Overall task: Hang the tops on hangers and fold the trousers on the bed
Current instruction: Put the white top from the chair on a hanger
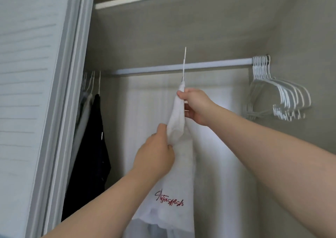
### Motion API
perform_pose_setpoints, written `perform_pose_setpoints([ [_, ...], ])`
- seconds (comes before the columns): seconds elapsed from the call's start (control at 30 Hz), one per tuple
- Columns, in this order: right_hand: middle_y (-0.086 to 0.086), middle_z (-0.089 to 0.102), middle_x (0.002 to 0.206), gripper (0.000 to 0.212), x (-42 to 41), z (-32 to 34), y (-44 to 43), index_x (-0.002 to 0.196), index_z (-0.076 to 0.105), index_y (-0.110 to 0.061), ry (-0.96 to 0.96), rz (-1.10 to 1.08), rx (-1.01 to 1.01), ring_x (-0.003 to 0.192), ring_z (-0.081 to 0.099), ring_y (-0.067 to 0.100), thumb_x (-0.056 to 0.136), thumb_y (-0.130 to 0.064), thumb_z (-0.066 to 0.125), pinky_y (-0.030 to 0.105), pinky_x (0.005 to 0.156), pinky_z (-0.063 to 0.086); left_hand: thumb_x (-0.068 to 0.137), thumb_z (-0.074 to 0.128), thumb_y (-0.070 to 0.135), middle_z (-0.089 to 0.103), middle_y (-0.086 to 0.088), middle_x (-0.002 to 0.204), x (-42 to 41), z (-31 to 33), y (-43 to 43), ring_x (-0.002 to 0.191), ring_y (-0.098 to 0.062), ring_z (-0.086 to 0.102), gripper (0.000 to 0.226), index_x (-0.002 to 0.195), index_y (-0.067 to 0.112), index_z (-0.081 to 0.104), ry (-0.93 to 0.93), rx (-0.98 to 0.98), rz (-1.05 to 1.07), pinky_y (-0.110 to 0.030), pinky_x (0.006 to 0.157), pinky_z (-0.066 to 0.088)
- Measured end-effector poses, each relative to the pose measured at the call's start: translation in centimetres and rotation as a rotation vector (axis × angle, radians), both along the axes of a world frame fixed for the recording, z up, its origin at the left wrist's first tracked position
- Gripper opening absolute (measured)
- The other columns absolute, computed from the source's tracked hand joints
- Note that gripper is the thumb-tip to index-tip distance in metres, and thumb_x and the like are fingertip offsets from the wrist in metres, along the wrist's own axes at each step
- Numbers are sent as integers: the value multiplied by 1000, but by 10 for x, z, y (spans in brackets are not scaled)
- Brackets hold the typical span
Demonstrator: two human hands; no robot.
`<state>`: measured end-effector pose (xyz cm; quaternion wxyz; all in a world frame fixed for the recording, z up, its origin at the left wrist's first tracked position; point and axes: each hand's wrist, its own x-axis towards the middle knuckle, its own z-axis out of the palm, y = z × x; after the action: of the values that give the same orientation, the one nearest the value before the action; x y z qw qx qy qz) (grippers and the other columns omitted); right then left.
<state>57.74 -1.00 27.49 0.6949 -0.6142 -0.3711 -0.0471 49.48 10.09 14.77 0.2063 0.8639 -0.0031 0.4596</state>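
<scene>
White top (179, 121), gripped by left hand (156, 147) and right hand (196, 107), sat bunched on its hanger (184, 63); tilting could slide it off.

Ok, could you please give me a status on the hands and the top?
Left hand and right hand grip white top. Hanger hook crosses rail; hooked unclear. Empty hangers far right.

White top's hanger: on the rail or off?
Off, it seems: the hanger hook stands well above the rail, carried by the right hand; left hand grips the white top.
</scene>
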Motion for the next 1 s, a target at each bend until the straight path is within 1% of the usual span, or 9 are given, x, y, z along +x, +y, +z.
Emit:
perform_pose_setpoints([
  [0.1, 4, 60, 83, 9, 23, 34, 5, 94, 55, -16, -10, -9, 23, 69, 60, 18, 103, -14, 53, 28, 61, 56, 92, 44, 12, 55, -2, 92, 20, 27, 9, 82, -29, 53, 22, 108, 24, 36, -27, 39, 68, -36, 62, 36],
  [0.27, 7, 61, 84, 10, 56, 75, 16, 92, 55, -11, 29, -22, 47, 72, 62, 20, 102, -11, 56, 34, 76, 56, 91, 42, 9, 45, 2, 82, 43, 65, 16, 77, -29, 48, 19, 99, 22, 31, -45, 124, 172, -37, 62, 33],
  [0.47, 9, 62, 92, 2, 84, 84, 28, 99, 58, -7, 63, -35, 43, 75, 63, 21, 100, -8, 56, 31, 61, 59, 91, 44, 7, 50, -4, 90, 65, 85, 23, 79, -30, 51, 20, 100, 21, 32, -14, 139, 191, -36, 62, 35],
  [0.63, 16, 59, 106, 13, 96, 70, 43, 112, 58, -1, 105, 30, 54, 94, 61, 30, 101, -4, 52, 43, 83, 56, 91, 43, 6, 49, -4, 89, 71, 73, 31, 72, -25, 49, 22, 96, 23, 30, 44, 107, 169, -33, 51, 27],
  [0.73, 16, 60, 97, 13, 95, 56, 48, 110, 59, -1, 118, 65, 19, 83, 63, 29, 101, -3, 50, 35, 65, 61, 92, 45, 8, 46, -2, 85, 72, 62, 33, 66, -20, 45, 23, 93, 23, 27, 100, 111, 187, -31, 49, 26],
  [0.8, 11, 57, 82, 6, 88, 51, 49, 98, 57, -4, 116, 61, 40, 67, 60, 23, 101, -4, 52, 26, 47, 57, 93, 45, 8, 44, -1, 83, 70, 59, 33, 65, -19, 43, 23, 92, 22, 27, 102, 96, 194, -32, 50, 26],
  [0.87, 9, 55, 78, 4, 79, 49, 48, 96, 56, -6, 57, -47, 5, 61, 57, 20, 99, -10, 57, 23, 41, 52, 92, 44, 8, 44, 1, 86, 64, 58, 31, 68, -19, 46, 20, 96, 22, 29, 69, 75, 188, -33, 53, 32],
  [0.93, 11, 55, 79, 10, 69, 47, 43, 97, 56, -8, -74, -192, -90, 56, 54, 20, 94, -14, 63, 20, 39, 49, 92, 45, 15, 50, 1, 103, 55, 56, 26, 84, -25, 55, 22, 109, 24, 33, -17, 58, 172, -40, 69, 44],
  [1.0, 12, 57, 78, 10, 53, 46, 36, 90, 55, -9, -197, -263, -227, 48, 54, 19, 91, -14, 64, 21, 40, 48, 96, 47, 32, 50, 5, 123, 44, 50, 18, 103, -25, 56, 29, 122, 29, 32, -117, 54, 165, -43, 87, 44],
])
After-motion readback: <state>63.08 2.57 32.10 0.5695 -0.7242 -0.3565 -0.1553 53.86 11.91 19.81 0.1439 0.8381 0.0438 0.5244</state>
